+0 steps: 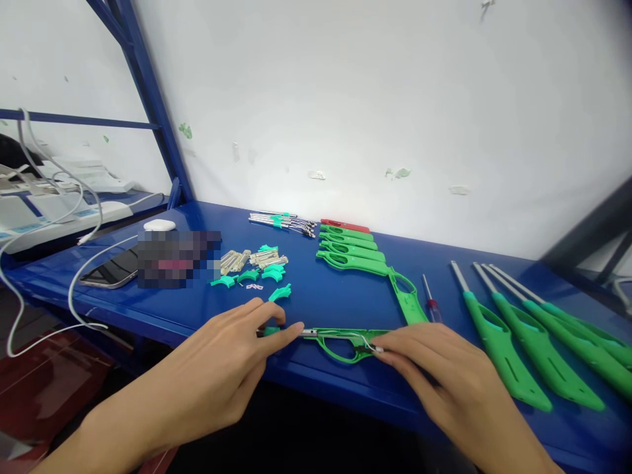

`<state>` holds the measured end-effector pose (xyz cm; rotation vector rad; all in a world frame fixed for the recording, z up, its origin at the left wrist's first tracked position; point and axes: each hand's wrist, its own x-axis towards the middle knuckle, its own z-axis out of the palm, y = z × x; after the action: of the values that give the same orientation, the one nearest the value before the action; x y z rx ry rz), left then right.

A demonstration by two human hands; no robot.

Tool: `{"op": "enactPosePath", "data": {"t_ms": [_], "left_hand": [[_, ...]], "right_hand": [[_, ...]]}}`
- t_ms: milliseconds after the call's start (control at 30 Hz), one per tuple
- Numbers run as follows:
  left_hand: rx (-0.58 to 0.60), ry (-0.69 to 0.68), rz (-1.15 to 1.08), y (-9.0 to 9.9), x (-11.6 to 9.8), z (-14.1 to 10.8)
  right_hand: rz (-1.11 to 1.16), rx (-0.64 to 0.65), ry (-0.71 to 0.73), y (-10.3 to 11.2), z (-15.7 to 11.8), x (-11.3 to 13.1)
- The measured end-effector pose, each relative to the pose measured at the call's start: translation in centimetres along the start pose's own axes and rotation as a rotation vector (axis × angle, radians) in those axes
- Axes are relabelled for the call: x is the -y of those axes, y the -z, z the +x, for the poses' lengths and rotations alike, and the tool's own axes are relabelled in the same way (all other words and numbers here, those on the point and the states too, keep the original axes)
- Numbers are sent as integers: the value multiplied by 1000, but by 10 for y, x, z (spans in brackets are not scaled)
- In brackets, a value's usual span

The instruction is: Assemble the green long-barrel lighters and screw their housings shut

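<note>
A green lighter half-shell [340, 353] lies near the table's front edge, its inside facing up. My left hand [237, 349] pinches the metal lighter tube [310, 333] at the shell's left end; a teal collar sits on the tube by the fingers. Closed on a small black igniter [364, 349] with a white wire, my right hand [439, 368] works over the shell's handle part. The fingers partly hide the igniter. Behind the right hand another green half-shell [409, 299] lies slanted.
Finished-looking green lighters [513, 355] lie at right beside a screwdriver [432, 306]. Stacked shells [353, 257], tube assemblies [281, 220], clear fuel tanks [264, 257] and teal triggers [273, 272] lie farther back. A phone [111, 266] and white cable [74, 283] are at left.
</note>
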<state>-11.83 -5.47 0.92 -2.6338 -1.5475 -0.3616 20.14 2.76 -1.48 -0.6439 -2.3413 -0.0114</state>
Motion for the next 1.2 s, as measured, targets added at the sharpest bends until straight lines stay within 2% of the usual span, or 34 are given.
{"op": "enactPosePath", "data": {"t_ms": [167, 233, 433, 533, 867, 1200], "left_hand": [[-146, 13, -66, -3, -11, 12], [-167, -1, -73, -7, -15, 22], [-82, -52, -20, -13, -25, 55], [-33, -55, 19, -11, -29, 64], [44, -53, 87, -10, -31, 63], [-37, -121, 112, -16, -25, 59]], "right_hand": [[4, 11, -16, -1, -2, 0], [7, 12, -19, -1, -3, 1], [15, 20, -16, 0, -3, 1], [17, 24, -20, 0, -3, 0], [16, 19, -32, 1, -2, 3], [4, 30, -47, 0, -4, 1]]}}
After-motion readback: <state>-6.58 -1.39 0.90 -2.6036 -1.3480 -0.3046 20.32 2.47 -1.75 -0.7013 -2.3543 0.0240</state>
